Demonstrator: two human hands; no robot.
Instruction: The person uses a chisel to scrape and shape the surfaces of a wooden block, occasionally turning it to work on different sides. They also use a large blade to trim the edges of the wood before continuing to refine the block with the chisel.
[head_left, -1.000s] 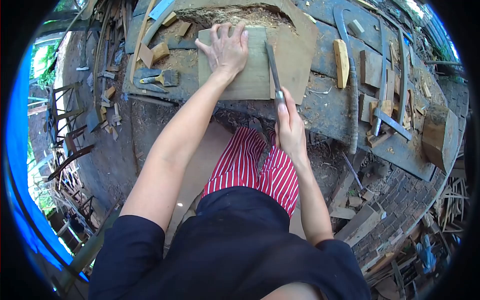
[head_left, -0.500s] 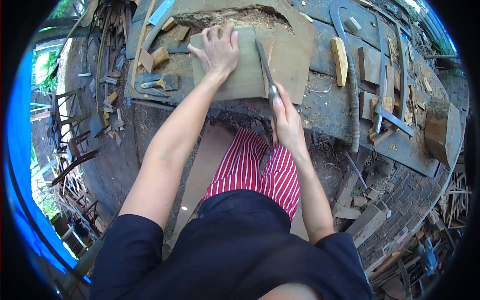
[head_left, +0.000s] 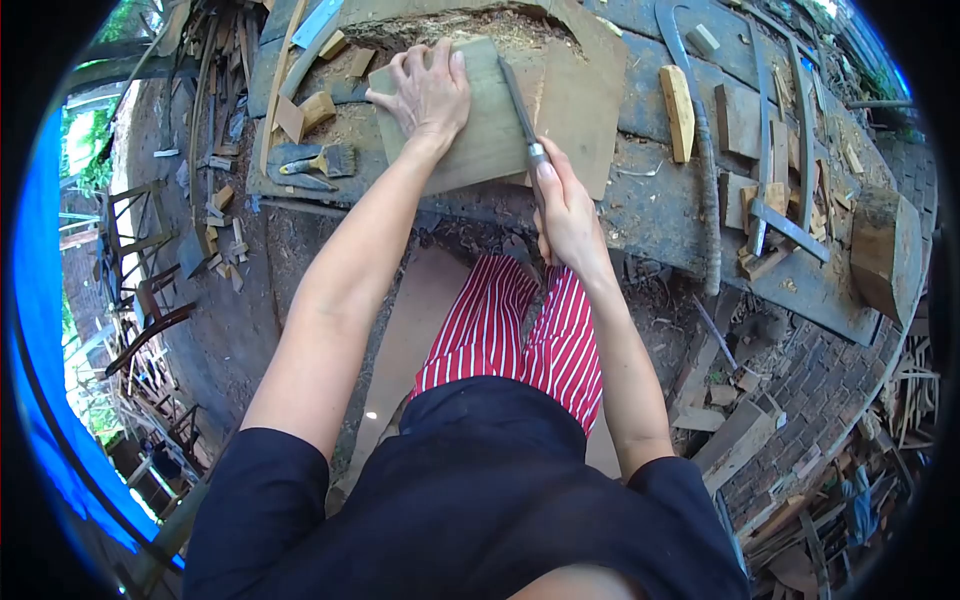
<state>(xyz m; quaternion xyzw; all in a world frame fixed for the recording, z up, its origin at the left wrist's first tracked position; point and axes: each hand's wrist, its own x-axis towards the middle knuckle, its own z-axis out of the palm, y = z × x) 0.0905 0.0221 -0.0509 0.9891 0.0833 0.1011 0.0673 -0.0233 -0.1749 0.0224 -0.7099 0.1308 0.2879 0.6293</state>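
Observation:
My left hand lies spread on a flat greenish-grey wooden board, pressing it against the bench. My right hand is wrapped around the handle of a file, a long, narrow dark tool with a shiny ferrule. The file runs along the board's right edge, its tip pointing away from me. Beneath the board and to its right is a brown sheet with a ragged, broken-out hollow at its far side. My fingers hide most of the file's handle.
Left on the workbench lie a paintbrush and small wood offcuts. To the right are a pale wood block, a long hooked tool with a wrapped handle, a metal clamp and a thick timber block.
The board has turned slightly counterclockwise and shifted a little left, with my left hand still on it. My right hand and the file have moved a short way forward and left.

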